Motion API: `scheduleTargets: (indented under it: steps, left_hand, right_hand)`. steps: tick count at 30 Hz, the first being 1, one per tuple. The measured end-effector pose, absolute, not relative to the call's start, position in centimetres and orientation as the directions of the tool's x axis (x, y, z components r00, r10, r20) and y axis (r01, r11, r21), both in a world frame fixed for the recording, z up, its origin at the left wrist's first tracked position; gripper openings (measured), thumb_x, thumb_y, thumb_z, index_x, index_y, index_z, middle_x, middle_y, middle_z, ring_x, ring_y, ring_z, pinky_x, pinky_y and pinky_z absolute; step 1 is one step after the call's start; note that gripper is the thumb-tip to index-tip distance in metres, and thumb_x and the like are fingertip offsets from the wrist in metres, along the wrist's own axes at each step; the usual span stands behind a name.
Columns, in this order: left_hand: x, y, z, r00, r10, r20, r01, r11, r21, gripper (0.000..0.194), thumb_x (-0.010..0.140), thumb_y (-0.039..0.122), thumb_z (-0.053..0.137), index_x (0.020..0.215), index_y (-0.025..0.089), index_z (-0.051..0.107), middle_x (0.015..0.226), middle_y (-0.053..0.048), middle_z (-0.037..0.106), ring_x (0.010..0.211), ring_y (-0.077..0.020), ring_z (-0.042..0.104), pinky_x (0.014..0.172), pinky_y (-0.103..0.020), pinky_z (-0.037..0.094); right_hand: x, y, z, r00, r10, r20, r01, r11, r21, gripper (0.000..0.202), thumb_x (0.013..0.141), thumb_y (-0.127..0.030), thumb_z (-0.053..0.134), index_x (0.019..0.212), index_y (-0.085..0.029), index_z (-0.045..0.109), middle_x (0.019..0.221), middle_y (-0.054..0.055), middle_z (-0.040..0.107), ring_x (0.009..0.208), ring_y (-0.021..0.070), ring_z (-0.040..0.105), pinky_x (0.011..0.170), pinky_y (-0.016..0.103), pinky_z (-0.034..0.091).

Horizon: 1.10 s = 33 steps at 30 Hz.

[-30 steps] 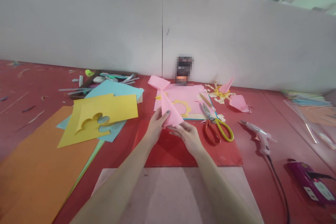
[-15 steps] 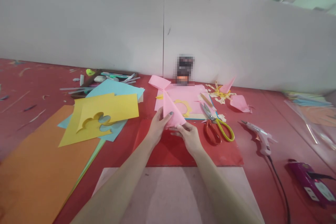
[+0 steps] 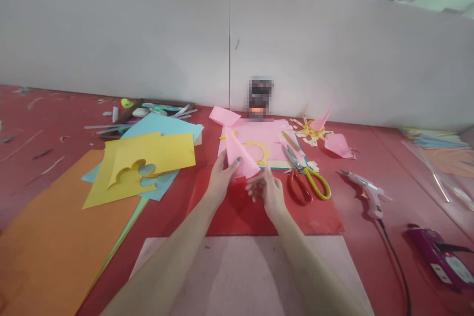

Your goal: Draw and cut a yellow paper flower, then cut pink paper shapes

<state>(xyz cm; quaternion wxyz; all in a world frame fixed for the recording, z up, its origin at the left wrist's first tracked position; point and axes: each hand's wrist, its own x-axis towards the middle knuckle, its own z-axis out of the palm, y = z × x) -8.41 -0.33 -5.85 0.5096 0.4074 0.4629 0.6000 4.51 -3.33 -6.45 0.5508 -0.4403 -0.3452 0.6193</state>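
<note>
A pink paper cone points up and away, pinched between the thumb and fingers of my left hand. My right hand is just below and right of the cone's wide end, apart from it, with its fingers loosely spread and nothing in them. Behind the cone lie pink sheets with a yellow scalloped ring on them. Scissors with one red and one yellow handle lie to the right of my right hand.
Yellow sheets, a blue sheet and an orange sheet lie left. A glue gun, its cord and a purple power strip are right. A pen tray and pink paper pieces stand farther back.
My right hand has let go of the cone's wide end and moved slightly right and down, its fingers opening. The cone has shifted a little left in my left hand.
</note>
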Motion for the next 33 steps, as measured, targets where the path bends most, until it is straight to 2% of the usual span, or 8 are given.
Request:
scheduleTargets:
  steps: [3,6,8,11,16,21,27,33]
  left_hand:
    - [-8.5,-0.6,-5.4,-0.091,0.995,-0.044,-0.34,0.011,0.941,0.04,0.072,0.033,0.063,0.11,0.022,0.057,0.113,-0.006,0.061,0.104,-0.0223,0.056,0.088,-0.034,0.046]
    - [-8.1,-1.1,-5.0,0.09,0.985,-0.148,-0.385,0.172,0.907,0.04,0.072,0.033,0.064,0.109,0.019,0.059,0.109,-0.009,0.063,0.097,-0.0239,0.06,0.082,-0.034,0.049]
    - [-7.6,-1.5,-4.9,0.232,0.957,-0.177,-0.348,0.251,0.903,0.042,0.071,0.033,0.065,0.11,0.018,0.059,0.109,-0.01,0.063,0.097,-0.025,0.06,0.082,-0.035,0.049]
    - [-6.9,-1.9,-5.1,0.307,0.939,-0.153,-0.298,0.248,0.922,0.045,0.07,0.031,0.066,0.113,0.019,0.058,0.112,-0.009,0.062,0.103,-0.0253,0.057,0.087,-0.036,0.046]
    - [-6.5,-1.8,-5.9,0.247,0.95,-0.193,-0.26,0.257,0.931,0.046,0.069,0.033,0.067,0.11,0.016,0.055,0.108,-0.011,0.063,0.099,-0.0251,0.059,0.083,-0.038,0.049]
    - [-6.5,-1.9,-5.9,0.314,0.934,-0.169,-0.221,0.245,0.944,0.045,0.068,0.034,0.069,0.108,0.019,0.056,0.107,-0.008,0.063,0.096,-0.0234,0.06,0.083,-0.039,0.049]
    - [-6.5,-1.9,-5.7,0.294,0.947,-0.125,-0.347,0.228,0.91,0.037,0.078,0.048,0.052,0.101,0.021,0.063,0.106,-0.009,0.064,0.1,-0.0248,0.059,0.087,-0.041,0.047]
    - [-6.4,-2.2,-6.5,-0.123,0.979,-0.16,-0.363,0.106,0.926,0.027,0.07,0.042,0.063,0.075,0.016,0.062,0.075,-0.003,0.065,0.068,-0.0164,0.063,0.07,-0.032,0.051]
  right_hand:
    - [6.0,-3.0,-6.2,0.215,0.97,-0.115,-0.291,-0.049,-0.955,0.044,0.076,-0.046,0.057,0.042,-0.017,0.052,0.033,-0.004,0.043,0.029,0.0058,0.032,0.03,0.02,0.019]
    - [7.3,-2.1,-6.0,0.297,0.954,-0.039,-0.31,0.057,-0.949,0.027,0.072,-0.04,0.062,0.059,-0.017,0.062,0.049,-0.004,0.055,0.039,0.0064,0.044,0.036,0.018,0.029]
    - [7.8,-1.5,-6.0,0.211,0.976,-0.056,-0.401,0.034,-0.915,0.026,0.072,-0.043,0.062,0.079,-0.019,0.068,0.071,0.001,0.067,0.061,0.0119,0.059,0.05,0.021,0.043]
    - [7.7,-1.2,-6.0,-0.04,0.995,-0.096,-0.513,-0.102,-0.852,0.036,0.073,-0.046,0.059,0.094,-0.019,0.067,0.09,0.005,0.07,0.083,0.0181,0.063,0.068,0.027,0.048]
    - [7.0,-1.4,-6.0,-0.15,0.982,-0.117,-0.516,-0.179,-0.838,0.03,0.068,-0.034,0.068,0.095,-0.021,0.067,0.09,0.001,0.07,0.08,0.0177,0.064,0.069,0.026,0.049]
    - [6.7,-1.7,-6.2,-0.271,0.951,-0.147,-0.5,-0.27,-0.823,0.029,0.069,-0.036,0.067,0.091,-0.017,0.068,0.077,0.002,0.071,0.075,0.0193,0.065,0.066,0.027,0.05]
    - [7.1,-0.9,-6.7,-0.201,0.946,-0.253,-0.635,-0.322,-0.702,0.028,0.068,-0.039,0.066,0.083,-0.016,0.068,0.076,0.005,0.071,0.081,0.0226,0.066,0.072,0.031,0.052]
    - [7.5,0.0,-6.6,-0.062,0.977,-0.202,-0.808,-0.168,-0.565,0.029,0.074,-0.041,0.06,0.093,-0.019,0.064,0.095,0.005,0.07,0.098,0.0216,0.061,0.082,0.034,0.051]
